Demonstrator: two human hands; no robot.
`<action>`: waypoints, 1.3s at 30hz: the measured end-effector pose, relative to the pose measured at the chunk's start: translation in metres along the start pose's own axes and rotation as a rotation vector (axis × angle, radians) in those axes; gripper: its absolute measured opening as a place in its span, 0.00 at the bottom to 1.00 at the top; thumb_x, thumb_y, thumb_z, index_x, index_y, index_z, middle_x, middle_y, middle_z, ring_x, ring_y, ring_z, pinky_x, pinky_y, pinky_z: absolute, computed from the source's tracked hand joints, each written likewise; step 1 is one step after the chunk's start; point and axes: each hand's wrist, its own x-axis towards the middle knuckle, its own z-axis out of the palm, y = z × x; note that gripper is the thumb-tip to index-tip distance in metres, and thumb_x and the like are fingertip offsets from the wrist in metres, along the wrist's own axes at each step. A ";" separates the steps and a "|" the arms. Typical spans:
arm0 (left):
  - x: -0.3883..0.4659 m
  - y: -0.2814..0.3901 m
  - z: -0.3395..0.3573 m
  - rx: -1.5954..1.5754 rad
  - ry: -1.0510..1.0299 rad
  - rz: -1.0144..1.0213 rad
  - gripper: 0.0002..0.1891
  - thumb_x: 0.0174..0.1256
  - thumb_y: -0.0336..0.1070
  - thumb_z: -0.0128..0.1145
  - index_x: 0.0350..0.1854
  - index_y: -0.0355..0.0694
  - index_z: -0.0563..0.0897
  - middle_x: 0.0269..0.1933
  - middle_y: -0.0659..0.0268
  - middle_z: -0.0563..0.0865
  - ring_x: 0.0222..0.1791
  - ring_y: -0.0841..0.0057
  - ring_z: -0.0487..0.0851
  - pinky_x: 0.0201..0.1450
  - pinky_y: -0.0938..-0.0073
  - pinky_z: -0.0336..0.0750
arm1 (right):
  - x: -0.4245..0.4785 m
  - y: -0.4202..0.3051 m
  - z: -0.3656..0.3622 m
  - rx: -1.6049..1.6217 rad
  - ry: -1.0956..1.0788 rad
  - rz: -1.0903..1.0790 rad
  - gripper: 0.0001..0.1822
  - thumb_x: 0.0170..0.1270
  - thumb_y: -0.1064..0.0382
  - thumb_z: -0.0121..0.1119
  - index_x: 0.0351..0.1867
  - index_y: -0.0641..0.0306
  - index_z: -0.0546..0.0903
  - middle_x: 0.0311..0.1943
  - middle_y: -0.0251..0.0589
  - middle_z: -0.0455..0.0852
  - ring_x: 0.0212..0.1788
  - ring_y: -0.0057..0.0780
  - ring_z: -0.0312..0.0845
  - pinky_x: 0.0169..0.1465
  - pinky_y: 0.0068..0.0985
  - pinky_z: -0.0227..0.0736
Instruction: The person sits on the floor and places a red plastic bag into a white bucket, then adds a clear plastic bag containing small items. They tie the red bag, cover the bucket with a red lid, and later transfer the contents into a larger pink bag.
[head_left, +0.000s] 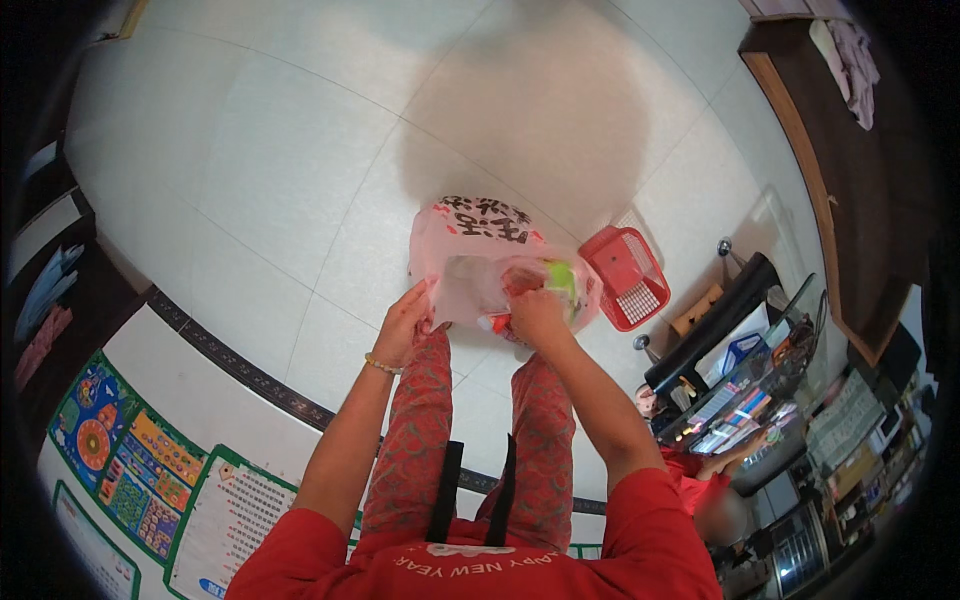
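A pink plastic bag (480, 229) with dark printed writing lies over the space before my knees. My left hand (409, 319), with a beaded bracelet at the wrist, pinches the bag's left edge. My right hand (534, 307) is at the bag's mouth on the right, closed around or over something reddish whose kind I cannot tell. Beside it a bright green item (560, 277) shows within the bag, and a small red and white item (498, 322) sits just below the fingers. The bag's other contents are blurred or covered.
A red plastic basket (626, 279) stands on the tiled floor, right of the bag. Further right is a glass-topped table (750, 375) with books and papers, a person in red (694, 480) beside it. A wooden-edged dark piece of furniture (795, 165) stands upper right. Posters (150, 465) hang lower left.
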 end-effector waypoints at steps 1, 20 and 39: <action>-0.001 0.002 0.004 -0.021 -0.009 0.001 0.22 0.65 0.39 0.46 0.61 0.40 0.66 0.24 0.73 0.73 0.19 0.89 0.67 0.20 0.90 0.61 | 0.003 0.002 -0.001 -0.012 0.024 -0.048 0.07 0.46 0.62 0.53 0.25 0.60 0.81 0.25 0.44 0.82 0.30 0.37 0.80 0.30 0.33 0.73; 0.012 0.022 0.019 0.881 0.543 0.838 0.21 0.51 0.21 0.52 0.51 0.35 0.70 0.39 0.59 0.78 0.41 0.71 0.76 0.40 0.74 0.73 | 0.034 -0.014 0.035 0.031 0.005 -0.142 0.07 0.47 0.62 0.55 0.22 0.58 0.83 0.24 0.41 0.84 0.32 0.33 0.82 0.31 0.30 0.75; 0.195 -0.063 -0.026 1.641 0.237 0.268 0.13 0.53 0.28 0.47 0.43 0.36 0.75 0.38 0.49 0.80 0.40 0.55 0.78 0.44 0.57 0.72 | -0.008 0.009 0.042 0.054 0.148 -0.064 0.05 0.44 0.64 0.54 0.17 0.54 0.80 0.18 0.37 0.81 0.25 0.29 0.79 0.26 0.27 0.71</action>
